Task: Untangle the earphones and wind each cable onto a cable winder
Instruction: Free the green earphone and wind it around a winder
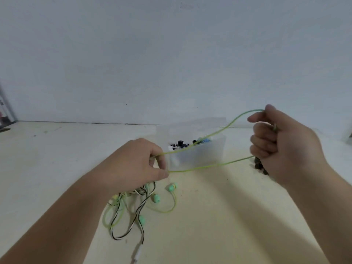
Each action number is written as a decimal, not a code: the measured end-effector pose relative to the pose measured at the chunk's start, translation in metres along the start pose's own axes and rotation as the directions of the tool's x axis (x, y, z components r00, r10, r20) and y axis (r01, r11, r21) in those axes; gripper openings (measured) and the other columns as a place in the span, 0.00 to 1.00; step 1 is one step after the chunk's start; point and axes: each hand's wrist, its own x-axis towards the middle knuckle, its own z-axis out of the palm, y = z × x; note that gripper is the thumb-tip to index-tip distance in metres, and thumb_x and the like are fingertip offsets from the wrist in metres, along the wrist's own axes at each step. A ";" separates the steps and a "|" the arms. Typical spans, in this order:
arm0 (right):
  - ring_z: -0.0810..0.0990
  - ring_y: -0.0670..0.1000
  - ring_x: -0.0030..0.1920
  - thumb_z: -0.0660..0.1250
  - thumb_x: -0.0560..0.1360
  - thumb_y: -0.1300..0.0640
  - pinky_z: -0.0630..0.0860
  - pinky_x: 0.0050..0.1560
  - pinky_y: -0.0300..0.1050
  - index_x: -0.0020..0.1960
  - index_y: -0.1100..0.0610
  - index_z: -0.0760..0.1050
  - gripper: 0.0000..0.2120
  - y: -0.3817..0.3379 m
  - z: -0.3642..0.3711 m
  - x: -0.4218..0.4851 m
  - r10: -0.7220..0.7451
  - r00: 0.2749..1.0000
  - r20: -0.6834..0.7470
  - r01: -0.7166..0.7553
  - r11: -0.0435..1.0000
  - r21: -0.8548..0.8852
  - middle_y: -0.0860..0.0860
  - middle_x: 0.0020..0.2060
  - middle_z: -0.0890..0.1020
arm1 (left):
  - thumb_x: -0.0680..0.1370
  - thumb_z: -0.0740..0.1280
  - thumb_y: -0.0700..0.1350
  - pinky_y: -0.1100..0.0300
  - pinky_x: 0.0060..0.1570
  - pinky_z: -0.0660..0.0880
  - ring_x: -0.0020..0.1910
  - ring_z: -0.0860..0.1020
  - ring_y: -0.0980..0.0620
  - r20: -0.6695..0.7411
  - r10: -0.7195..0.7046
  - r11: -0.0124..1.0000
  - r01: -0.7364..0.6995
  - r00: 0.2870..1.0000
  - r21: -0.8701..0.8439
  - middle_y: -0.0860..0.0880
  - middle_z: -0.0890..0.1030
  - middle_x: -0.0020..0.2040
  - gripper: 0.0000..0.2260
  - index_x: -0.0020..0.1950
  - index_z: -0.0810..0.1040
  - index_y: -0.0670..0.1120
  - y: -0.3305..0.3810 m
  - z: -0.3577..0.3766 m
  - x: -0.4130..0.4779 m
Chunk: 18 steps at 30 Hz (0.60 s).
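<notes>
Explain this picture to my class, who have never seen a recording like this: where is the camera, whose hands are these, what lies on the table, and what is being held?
There is no machine here. One camera, worn on a person's head, looks down at their two bare hands. The left hand and the right hand each grip a green cable, which stretches in a loop between them above the table. Below the left hand lies a tangle of earphones: more green cable, a black-and-white striped cable and mint earbuds. Behind stands a translucent box holding small dark and white parts, too blurred to name.
</notes>
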 end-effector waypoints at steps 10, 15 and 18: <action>0.68 0.46 0.18 0.75 0.71 0.55 0.64 0.23 0.35 0.34 0.55 0.82 0.08 0.007 -0.015 0.001 0.031 0.996 0.087 0.076 0.254 -0.964 0.48 0.20 0.74 | 0.76 0.69 0.61 0.59 0.29 0.62 0.19 0.62 0.54 -0.629 -0.230 0.941 0.006 0.743 -0.338 0.54 0.66 0.18 0.24 0.33 0.78 0.40 0.004 -0.011 0.006; 0.77 0.41 0.35 0.67 0.76 0.56 0.66 0.33 0.30 0.42 0.47 0.82 0.08 0.026 -0.001 -0.003 0.032 0.957 0.288 0.281 0.133 -0.950 0.41 0.37 0.81 | 0.73 0.72 0.57 0.57 0.30 0.62 0.22 0.59 0.53 -0.551 -0.133 0.952 -0.048 0.824 -0.302 0.53 0.62 0.21 0.22 0.32 0.70 0.42 0.016 -0.003 0.001; 0.80 0.40 0.52 0.63 0.80 0.59 0.70 0.51 0.29 0.52 0.49 0.83 0.11 0.031 0.015 -0.017 -0.077 0.926 0.370 0.352 0.531 -0.771 0.41 0.48 0.85 | 0.71 0.72 0.48 0.58 0.32 0.66 0.24 0.64 0.55 -0.451 -0.013 0.982 -0.074 0.892 -0.173 0.55 0.67 0.22 0.07 0.36 0.75 0.52 0.022 0.006 -0.001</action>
